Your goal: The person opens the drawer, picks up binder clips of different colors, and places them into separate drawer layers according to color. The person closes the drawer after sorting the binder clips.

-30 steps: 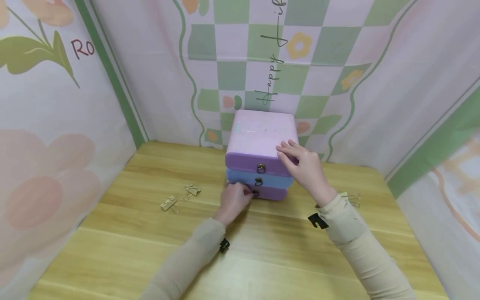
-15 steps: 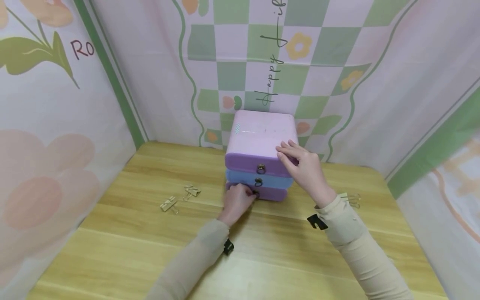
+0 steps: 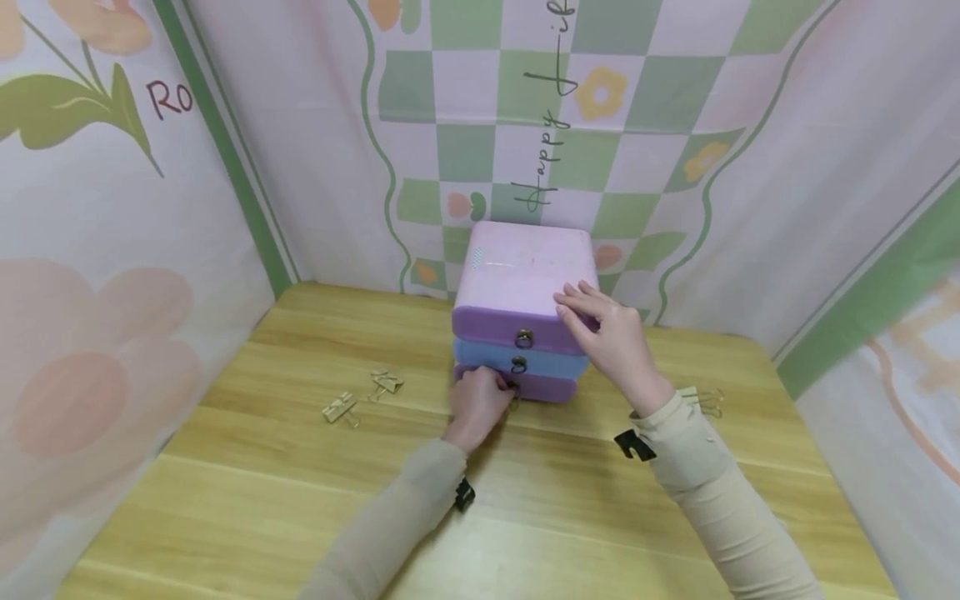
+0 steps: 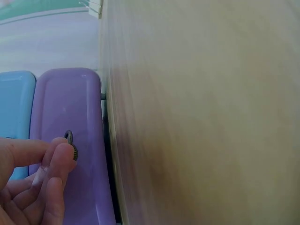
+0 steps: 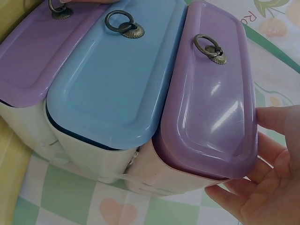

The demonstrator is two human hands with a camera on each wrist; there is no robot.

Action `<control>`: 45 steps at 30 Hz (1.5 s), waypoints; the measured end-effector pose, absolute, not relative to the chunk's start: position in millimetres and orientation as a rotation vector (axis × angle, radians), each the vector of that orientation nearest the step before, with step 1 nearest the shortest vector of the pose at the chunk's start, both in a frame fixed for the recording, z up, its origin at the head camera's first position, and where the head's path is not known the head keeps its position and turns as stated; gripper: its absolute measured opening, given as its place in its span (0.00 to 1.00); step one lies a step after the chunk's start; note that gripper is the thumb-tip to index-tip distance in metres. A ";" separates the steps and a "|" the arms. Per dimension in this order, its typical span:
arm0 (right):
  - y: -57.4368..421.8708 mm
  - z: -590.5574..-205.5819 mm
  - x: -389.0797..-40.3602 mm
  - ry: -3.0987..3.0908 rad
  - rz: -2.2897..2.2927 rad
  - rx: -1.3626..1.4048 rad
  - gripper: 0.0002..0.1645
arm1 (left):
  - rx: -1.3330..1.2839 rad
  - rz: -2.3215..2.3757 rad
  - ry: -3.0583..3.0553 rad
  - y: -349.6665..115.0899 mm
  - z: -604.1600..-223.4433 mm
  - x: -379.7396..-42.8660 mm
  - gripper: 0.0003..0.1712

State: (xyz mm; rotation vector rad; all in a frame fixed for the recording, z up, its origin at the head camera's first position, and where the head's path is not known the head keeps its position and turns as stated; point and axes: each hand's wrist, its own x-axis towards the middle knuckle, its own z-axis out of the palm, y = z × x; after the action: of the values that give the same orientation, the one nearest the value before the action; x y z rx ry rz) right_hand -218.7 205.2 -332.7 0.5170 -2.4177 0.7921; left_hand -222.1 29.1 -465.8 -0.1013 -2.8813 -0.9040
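A small chest of drawers (image 3: pixel 525 267) with a pink top stands against the back cloth. Its drawer fronts are purple, blue and purple, each with a bronze ring pull. My left hand (image 3: pixel 478 404) is at the bottom purple drawer (image 3: pixel 547 387), thumb and fingertips pinching its ring pull (image 4: pixel 69 136). The fingers partly cover that pull. My right hand (image 3: pixel 618 342) rests on the chest's top right corner with fairly straight fingers. In the right wrist view, its fingertips touch the edge beside the top purple drawer (image 5: pixel 211 103), and the blue drawer (image 5: pixel 117 79) lies alongside.
Two binder clips, one (image 3: pixel 340 407) nearer and one (image 3: pixel 386 382) farther back, lie left of the chest on the wooden table (image 3: pixel 540 525). Another pale clip (image 3: pixel 690 396) is partly hidden behind the right sleeve. Printed cloth (image 3: pixel 465 150) hangs behind and at both sides.
My left hand has shifted slightly to the right along the bottom drawer, its fingers now over the ring pull. The right hand stays at the chest's corner.
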 end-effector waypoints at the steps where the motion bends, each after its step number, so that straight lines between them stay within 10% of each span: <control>1: 205.3 -332.6 -218.3 -2.419 0.793 0.517 0.16 | -0.091 -0.900 -2.881 29.6 -465.8 -221.8 0.16; 16: 205.1 -331.8 -217.3 -2.436 0.826 0.506 0.16 | -0.056 -1.455 -2.842 31.5 -476.7 -220.5 0.11; 45: 204.5 -334.7 -215.5 -2.408 0.849 0.493 0.16 | -0.175 -1.108 -2.937 28.4 -468.9 -215.6 0.19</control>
State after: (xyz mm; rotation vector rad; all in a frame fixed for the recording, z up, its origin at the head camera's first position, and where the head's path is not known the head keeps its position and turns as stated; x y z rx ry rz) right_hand -215.5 204.5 -334.7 0.4935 -2.4083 0.8491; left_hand -215.6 28.4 -468.9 -0.1745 -2.9370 -1.1079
